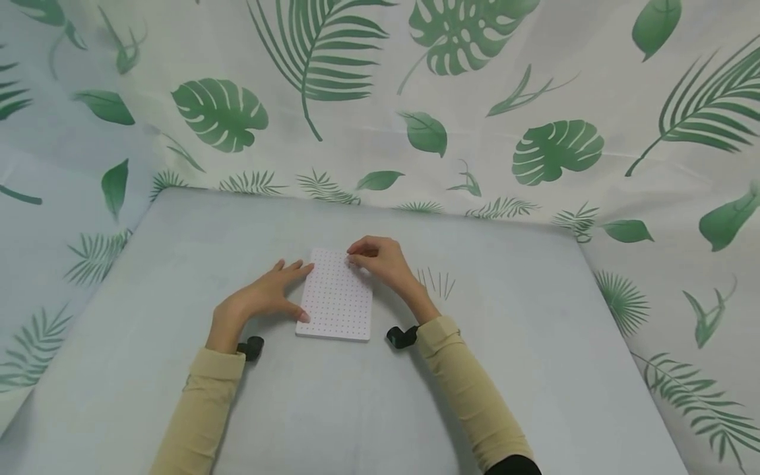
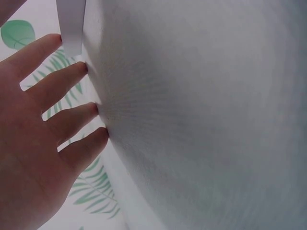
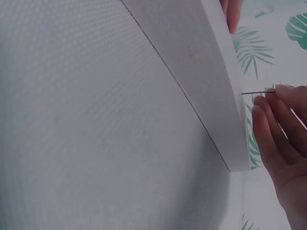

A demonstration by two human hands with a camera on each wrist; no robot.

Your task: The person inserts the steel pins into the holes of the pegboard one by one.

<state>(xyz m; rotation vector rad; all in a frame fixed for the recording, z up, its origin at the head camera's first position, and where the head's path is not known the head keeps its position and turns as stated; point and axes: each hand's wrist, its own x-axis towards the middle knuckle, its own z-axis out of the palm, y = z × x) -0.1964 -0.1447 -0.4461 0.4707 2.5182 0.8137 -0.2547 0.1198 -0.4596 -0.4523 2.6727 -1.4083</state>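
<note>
A white pegboard (image 1: pixel 336 300) with rows of small dark holes lies flat on the table. Beside its left edge is my left hand (image 1: pixel 261 293), fingers spread, with the index fingertip and thumb touching the board's side. My right hand (image 1: pixel 382 260) is over the board's upper right part. Between thumb and fingertips it pinches a thin metal pin (image 3: pixel 256 92), which stands upright with its lower end right at the board's top face. In the left wrist view, the fingertips rest along the tabletop and the board's side wall (image 2: pixel 72 28).
Several thin metal pins (image 1: pixel 436 284) lie in a loose row on the white table (image 1: pixel 320 409), right of the board under the right wrist. A leaf-patterned curtain (image 1: pixel 356 132) hangs behind the table and along its sides.
</note>
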